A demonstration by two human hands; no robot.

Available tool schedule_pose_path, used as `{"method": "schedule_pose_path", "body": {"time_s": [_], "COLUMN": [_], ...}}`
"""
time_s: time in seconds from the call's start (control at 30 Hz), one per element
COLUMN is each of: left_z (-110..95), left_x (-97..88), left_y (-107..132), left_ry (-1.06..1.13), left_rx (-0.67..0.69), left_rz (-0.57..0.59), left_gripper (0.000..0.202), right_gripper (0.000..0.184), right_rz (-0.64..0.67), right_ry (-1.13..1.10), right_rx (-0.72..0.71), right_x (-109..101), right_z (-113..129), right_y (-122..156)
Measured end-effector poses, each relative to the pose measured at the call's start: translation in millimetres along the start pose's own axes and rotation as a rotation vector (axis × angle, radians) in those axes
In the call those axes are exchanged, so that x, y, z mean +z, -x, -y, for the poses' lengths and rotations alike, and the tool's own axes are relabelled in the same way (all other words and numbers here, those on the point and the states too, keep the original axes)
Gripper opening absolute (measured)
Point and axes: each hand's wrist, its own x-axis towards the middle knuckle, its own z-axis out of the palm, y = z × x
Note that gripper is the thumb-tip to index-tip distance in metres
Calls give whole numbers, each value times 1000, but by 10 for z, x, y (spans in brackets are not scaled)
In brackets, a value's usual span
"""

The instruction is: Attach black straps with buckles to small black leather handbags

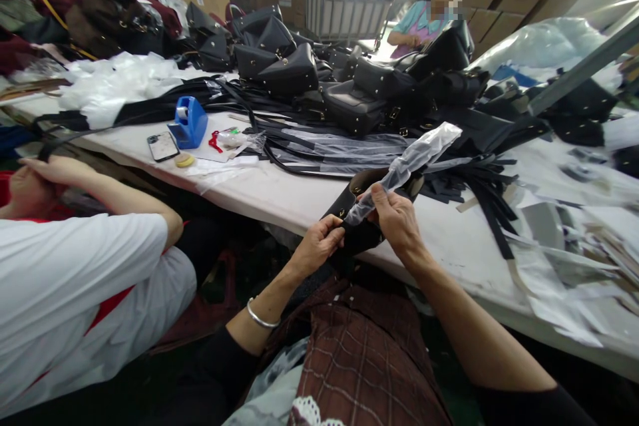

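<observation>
A small black handbag [355, 234] rests at the near edge of the white table [279, 194], in front of my lap. My left hand [317, 244] is closed on the bag's left side, a silver bangle on the wrist. Above it, my right hand [394, 216] pinches the lower end of a long clear plastic sleeve [409, 163]. The sleeve rises up and to the right over the bag's opening. I cannot make out what the sleeve contains.
Black straps [479, 193] and flat bagged pieces [339, 146] cover the table's middle, with black handbags [289, 66] piled behind. A blue tape dispenser [188, 123], a phone [162, 146] and paper scraps [574, 266] lie about. One person [74, 266] leans in at left; another [424, 20] sits far back.
</observation>
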Motion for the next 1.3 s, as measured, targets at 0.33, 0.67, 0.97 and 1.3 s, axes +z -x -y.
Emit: {"method": "schedule_pose_path", "body": {"time_s": [0.33,0.67,0.97,1.3], "left_z": [44,-54,-120,-21], "left_x": [-4,38,106,235], "left_y": [4,-38,-46,-74], "left_ry": [35,-23,-565,-429], "left_rx": [-60,-43,279,180], "left_rz": [-19,-38,-249,-273], "left_gripper": [29,24,11,12], "right_gripper": [57,28,23,24], "right_rz": [-242,321,212,271], "right_ry": [-641,16,120,58], "right_rx": [67,15,-37,-42], "right_x": [-346,-189,-137,-75], "right_z": [91,-146,-281,-154], "right_y": [-318,146,127,210]}}
